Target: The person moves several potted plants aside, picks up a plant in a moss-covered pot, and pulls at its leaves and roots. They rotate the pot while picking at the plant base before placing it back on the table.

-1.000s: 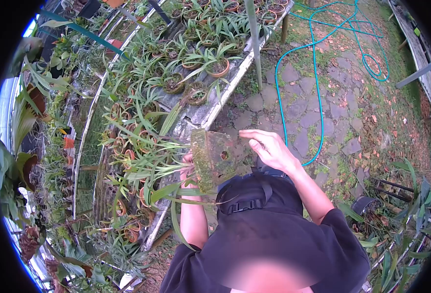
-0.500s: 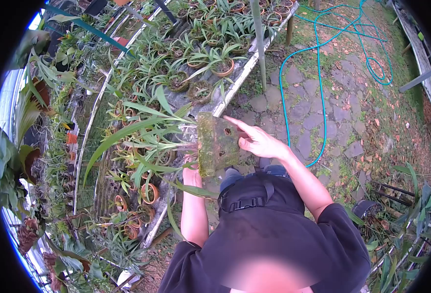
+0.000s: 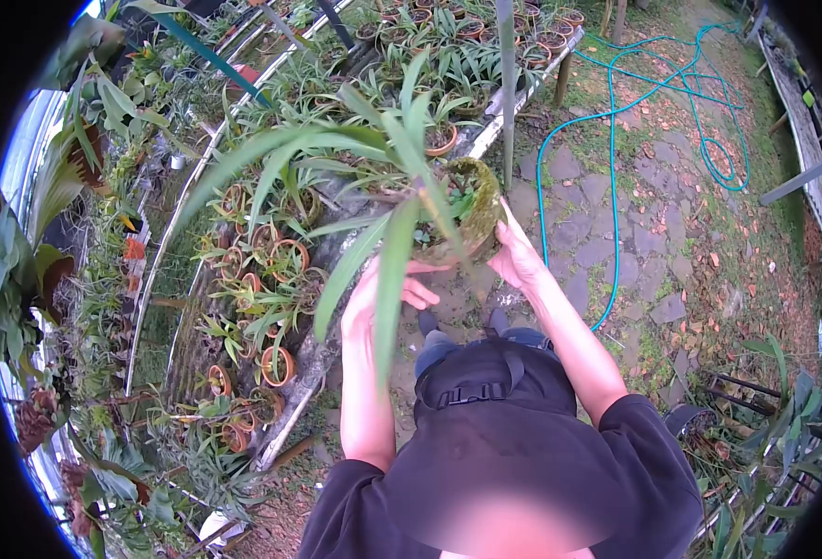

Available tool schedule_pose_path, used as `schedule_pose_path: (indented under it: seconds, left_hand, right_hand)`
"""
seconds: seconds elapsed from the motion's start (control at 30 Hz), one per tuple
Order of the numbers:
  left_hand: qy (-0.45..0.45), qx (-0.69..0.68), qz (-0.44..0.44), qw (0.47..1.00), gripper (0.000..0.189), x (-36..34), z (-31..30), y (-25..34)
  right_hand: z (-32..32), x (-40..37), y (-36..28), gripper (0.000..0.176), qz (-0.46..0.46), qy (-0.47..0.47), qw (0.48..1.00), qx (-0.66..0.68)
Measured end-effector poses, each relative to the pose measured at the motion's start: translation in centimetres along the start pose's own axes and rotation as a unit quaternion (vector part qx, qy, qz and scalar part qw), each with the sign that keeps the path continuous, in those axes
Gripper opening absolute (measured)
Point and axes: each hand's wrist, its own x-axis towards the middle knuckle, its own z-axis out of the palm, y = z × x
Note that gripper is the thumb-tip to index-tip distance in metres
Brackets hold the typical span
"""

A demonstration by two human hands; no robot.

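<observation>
A moss-covered pot (image 3: 483, 207) with a long-leaved plant (image 3: 398, 265) is held up in front of my body, its mouth tilted to the left. My right hand (image 3: 519, 256) grips the pot's right side, thumb against the mossy wall and the other fingers partly hidden behind it. My left hand (image 3: 373, 291) is at the pot's near lower side, fingers bent under the rim and partly covered by leaves. Small green weeds show inside the pot mouth.
A bench with a pale edge (image 3: 285, 430) carries several potted plants, including a terracotta pot (image 3: 278, 366). A metal post (image 3: 508, 93) stands at its right edge. A teal hose (image 3: 613, 186) lies looped across the stone paving (image 3: 653, 244). More plants line the left.
The pot has turned from showing its underside to showing its mouth and plant. My right hand has closed on its side, and my left hand has come out from behind the leaves.
</observation>
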Motion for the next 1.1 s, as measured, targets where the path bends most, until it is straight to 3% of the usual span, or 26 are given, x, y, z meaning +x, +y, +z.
schedule_pose_path:
  seconds: [0.1, 0.2, 0.27, 0.33, 0.4, 0.47, 0.53, 0.6, 0.67, 0.7, 0.77, 0.8, 0.87, 0.97, 1.07, 1.1]
  left_hand:
    - [0.032, 0.076, -0.043, 0.996, 0.057, 1.1, -1.5, 0.7]
    - [0.065, 0.055, 0.126, 0.988, 0.063, 2.4, -0.7, -0.7]
    - [-0.018, -0.049, 0.065, 0.996, 0.072, 1.8, 1.2, 0.3]
    - [-0.028, -0.147, 0.077, 0.986, 0.064, 1.5, 2.7, 0.3]
    - [-0.047, -0.158, 0.078, 0.983, 0.063, 1.8, 2.5, 0.0]
    - [-0.043, -0.168, 0.084, 0.981, 0.062, 2.1, 2.6, -0.4]
    - [-0.014, -0.178, 0.091, 0.98, 0.058, 2.1, 3.1, -1.0]
    - [-0.008, -0.21, 0.098, 0.973, 0.063, 1.7, 3.8, -0.8]
    - [0.004, -0.211, 0.117, 0.97, 0.063, 1.6, 4.2, -0.5]
    - [0.008, -0.212, 0.123, 0.97, 0.063, 1.6, 4.1, -0.4]
    - [0.02, -0.213, 0.13, 0.968, 0.063, 1.7, 3.7, -0.5]
    - [0.025, -0.222, 0.13, 0.966, 0.063, 1.6, 3.8, -0.3]
    - [0.03, -0.238, 0.129, 0.962, 0.062, 1.3, 4.2, 0.3]
    - [0.059, -0.238, 0.141, 0.959, 0.063, 1.7, 4.3, 0.4]
    - [0.063, -0.251, 0.142, 0.955, 0.063, 1.4, 4.2, 0.5]
    - [0.062, -0.256, 0.142, 0.954, 0.064, 1.3, 4.0, 0.5]
  right_hand:
    - [-1.2, 0.3, 0.4, 0.082, 0.043, -0.026, 0.995, 0.081]
    - [-0.2, 0.0, -0.1, 0.084, 0.106, -0.062, 0.982, 0.142]
    - [0.3, 0.2, 0.0, 0.087, 0.128, -0.042, 0.983, 0.122]
    - [1.7, 0.3, -0.5, 0.088, 0.149, -0.015, 0.981, 0.121]
    - [1.9, 0.8, -0.8, 0.086, 0.133, -0.016, 0.991, -0.008]
    - [1.1, 1.7, -0.8, 0.088, 0.163, -0.014, 0.986, -0.034]
    - [1.2, 2.0, -1.2, 0.088, 0.157, 0.068, 0.97, -0.173]
    - [1.3, 2.5, -1.1, 0.087, 0.109, 0.189, 0.915, -0.338]
    - [1.8, 1.2, -1.6, 0.08, -0.022, 0.234, 0.829, -0.507]
    - [2.5, 0.9, -1.0, 0.077, -0.199, 0.189, 0.762, -0.586]
    - [3.9, -0.8, -0.2, 0.074, -0.362, 0.043, 0.641, -0.675]
    - [2.9, -1.0, 1.0, 0.078, -0.317, -0.083, 0.525, -0.785]
    - [1.0, 0.5, 1.6, 0.079, -0.37, -0.052, 0.474, -0.797]
    - [1.2, 0.6, 1.9, 0.076, -0.321, 0.019, 0.6, -0.733]
    - [-0.5, 1.5, 0.9, 0.073, -0.233, 0.069, 0.679, -0.693]
    - [-0.2, 1.5, 0.8, 0.07, -0.267, 0.071, 0.697, -0.661]
